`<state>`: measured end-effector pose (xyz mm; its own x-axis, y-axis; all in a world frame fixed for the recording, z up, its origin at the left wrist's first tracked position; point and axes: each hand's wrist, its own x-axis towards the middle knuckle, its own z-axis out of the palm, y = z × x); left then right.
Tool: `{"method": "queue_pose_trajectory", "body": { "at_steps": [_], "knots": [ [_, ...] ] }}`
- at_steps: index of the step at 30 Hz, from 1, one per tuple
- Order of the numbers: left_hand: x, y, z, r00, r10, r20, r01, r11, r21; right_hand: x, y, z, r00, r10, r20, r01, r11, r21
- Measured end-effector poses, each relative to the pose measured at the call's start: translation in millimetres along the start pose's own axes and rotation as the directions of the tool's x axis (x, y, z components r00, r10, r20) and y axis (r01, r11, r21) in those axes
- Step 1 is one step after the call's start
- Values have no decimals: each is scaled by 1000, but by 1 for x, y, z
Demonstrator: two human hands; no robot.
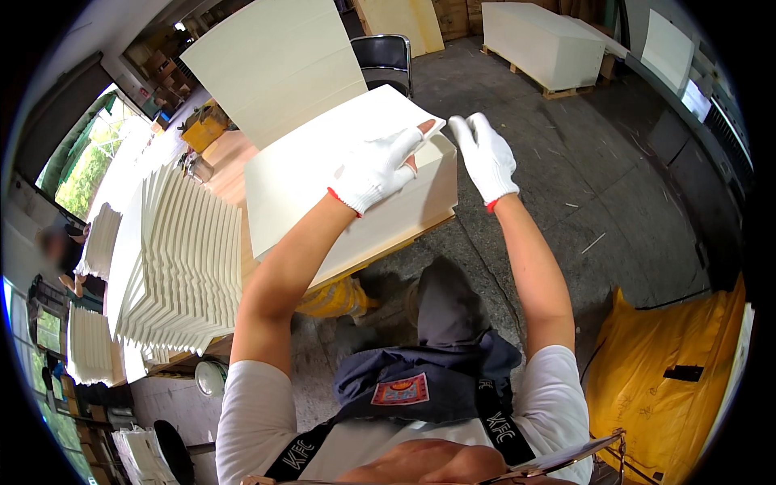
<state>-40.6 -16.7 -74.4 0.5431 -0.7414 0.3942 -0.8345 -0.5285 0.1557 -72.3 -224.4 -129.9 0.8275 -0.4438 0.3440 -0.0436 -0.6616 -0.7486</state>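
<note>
While the left hand [376,170], in a white knitted glove with a red cuff and bare thumb and forefinger tips, lies over the right end of a thick rectangular stack of smooth white sheets [295,174], whether it pinches the top sheet I cannot tell. Just beyond that end, the likewise gloved right hand [466,121] is unloaded, fingertips slightly parted. The stack rests on a pale wooden surface [232,159]. Behind rises a broad, flat cream panel [275,73]; leftward stands a stepped, ripple-edged pile of cream sheets [182,267].
</note>
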Motion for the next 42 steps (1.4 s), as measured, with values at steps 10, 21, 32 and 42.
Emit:
{"method": "queue_pose_trajectory", "body": {
  "at_steps": [10, 21, 32, 42],
  "knots": [
    [22, -28, 15, 992, -104, 65, 101, 993, 59, 6, 4, -8, 885, -389, 255, 462, 796, -391],
    [17, -31, 10, 965, -213, 154, 245, 942, -228, 13, -14, 14, 971, -153, 182, 141, 987, 77],
    [15, -19, 1, 931, -281, 233, 347, 882, -320, 1, -10, 26, 995, -92, 33, 82, 967, 240],
    [8, -26, 14, 989, -150, 16, 141, 878, -458, 0, -9, 28, 994, -108, 26, 102, 980, 172]
  ]
}}
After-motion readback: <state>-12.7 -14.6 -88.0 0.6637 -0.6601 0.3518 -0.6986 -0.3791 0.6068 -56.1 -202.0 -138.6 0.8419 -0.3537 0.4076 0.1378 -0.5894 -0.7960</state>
